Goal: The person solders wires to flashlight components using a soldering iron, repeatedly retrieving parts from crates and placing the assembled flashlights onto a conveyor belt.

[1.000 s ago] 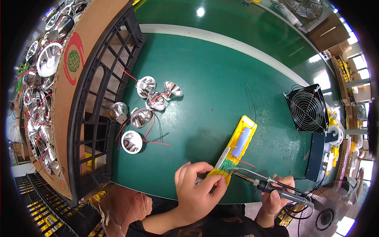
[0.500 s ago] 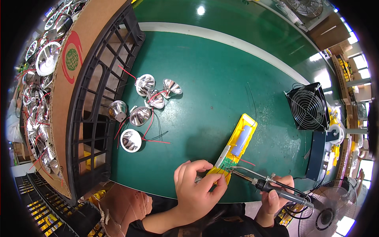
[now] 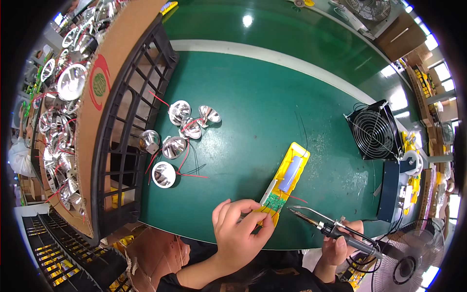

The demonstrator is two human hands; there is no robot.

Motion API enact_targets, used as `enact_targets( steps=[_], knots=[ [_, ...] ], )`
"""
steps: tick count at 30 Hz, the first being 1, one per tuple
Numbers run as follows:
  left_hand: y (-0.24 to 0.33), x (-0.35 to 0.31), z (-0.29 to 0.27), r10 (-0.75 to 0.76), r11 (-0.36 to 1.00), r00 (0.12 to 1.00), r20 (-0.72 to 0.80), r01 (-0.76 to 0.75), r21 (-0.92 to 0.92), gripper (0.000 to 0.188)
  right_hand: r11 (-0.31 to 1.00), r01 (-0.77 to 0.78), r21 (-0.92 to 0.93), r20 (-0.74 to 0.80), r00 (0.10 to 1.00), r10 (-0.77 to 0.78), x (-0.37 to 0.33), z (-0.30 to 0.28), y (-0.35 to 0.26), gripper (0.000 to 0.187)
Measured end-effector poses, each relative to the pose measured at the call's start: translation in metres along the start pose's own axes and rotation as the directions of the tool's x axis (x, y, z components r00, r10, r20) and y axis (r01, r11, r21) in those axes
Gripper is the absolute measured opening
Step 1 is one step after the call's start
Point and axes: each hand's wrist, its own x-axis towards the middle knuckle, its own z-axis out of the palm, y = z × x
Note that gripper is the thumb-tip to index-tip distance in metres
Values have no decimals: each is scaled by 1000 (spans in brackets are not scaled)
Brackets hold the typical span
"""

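A yellow plastic flashlight housing (image 3: 302, 154) lies at a slant on the bench, holding a blue cylindrical battery cell (image 3: 291, 173). Nearer me in it sits a small green circuit board (image 3: 276, 202) with thin wires, one red wire sticking out to the right. My left hand (image 3: 239, 226) is closed at the housing's near end, thumb and forefinger together beside the board; its fingers partly hide what they grip. In my right hand (image 3: 339, 246) is a soldering iron (image 3: 335, 231) with a thin metal tube along it. Its tip is just right of the board, apart from it.
Several silvery reflectors (image 3: 163, 174) with red and black wires lie left of centre. A black plastic crate (image 3: 116, 117) and a cardboard box (image 3: 90, 126) full of reflectors stand at the left. To the right are a black square fan (image 3: 373, 131) and a round fan (image 3: 406, 265).
The soldering iron's tip has pulled back from the circuit board to the right. My left hand stays at the housing's near end. The whole view has shifted slightly.
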Motion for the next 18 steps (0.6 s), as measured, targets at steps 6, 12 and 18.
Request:
enact_targets(
  steps=[6, 12, 18],
  knots=[
    [13, 7, -13, 64, 997, 997, 31, -65, 44, 20, 995, 43, 89, -70, 997, -37, 2, -11, -6, 33],
    [48, 28, -10, -123, 916, 912, 392, -48, 398, 52, 979, 159, 125, -128, 981, -143, 15, -31, -13, 30],
    [37, 73, -17, 154, 876, 782, 603, -390, 282, 42, 948, 257, 189, -158, 960, -229, 24, -48, -25, 29]
  ],
)
